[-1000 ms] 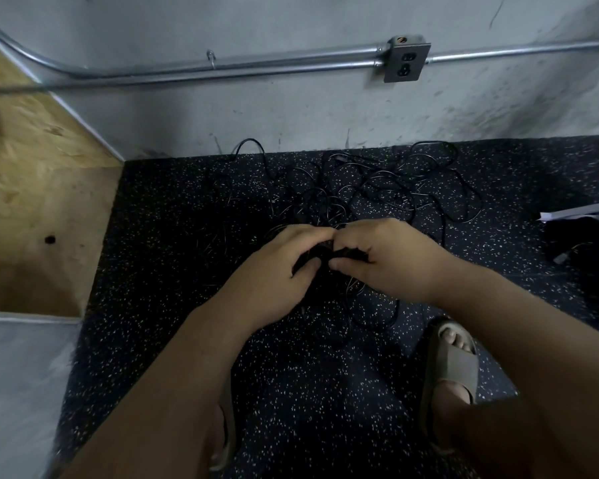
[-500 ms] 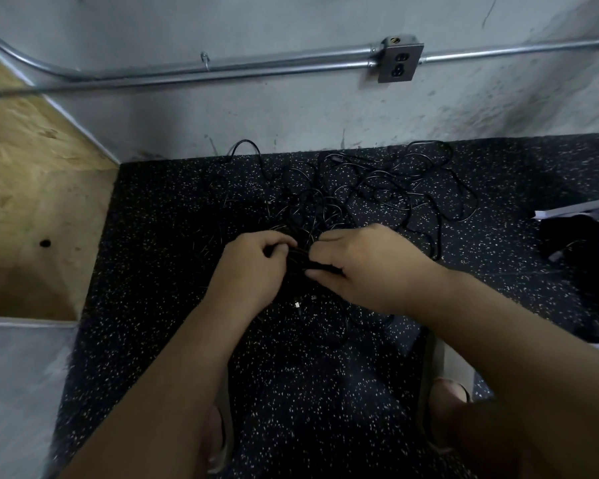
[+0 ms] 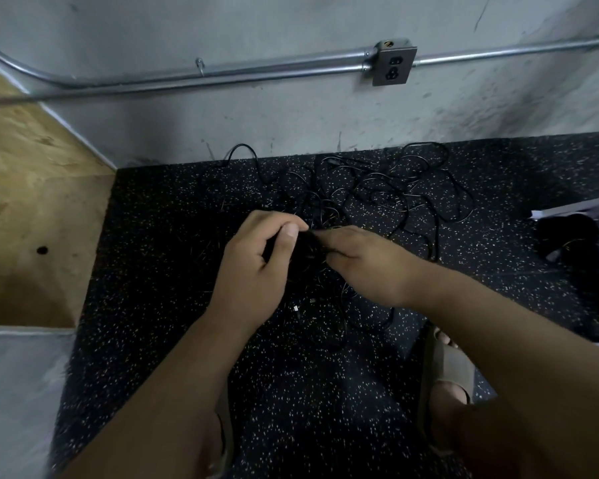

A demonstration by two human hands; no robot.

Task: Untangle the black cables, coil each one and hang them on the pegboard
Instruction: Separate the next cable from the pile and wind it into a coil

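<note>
Risking a tighter knot by tugging at the clump of black cables [image 3: 343,209] sprawling mid-frame on the speckled floor [image 3: 159,257], near the wall [image 3: 291,112]; thin black strands vanishing against dark flooring, inviting a wrong pull. Hovering at frame centre, the left hand [image 3: 253,267] curling, thumb and forefinger pinching a strand; the right hand [image 3: 363,261] reaching in palm-down, fingertips closing on the same knot. Working both wrists low, forearms converging from the bottom edge.

Left hand [image 3: 256,271] now turned, thumb raised; right hand [image 3: 363,264] shifted closer, pinching black cables [image 3: 377,198] knot between.
</note>
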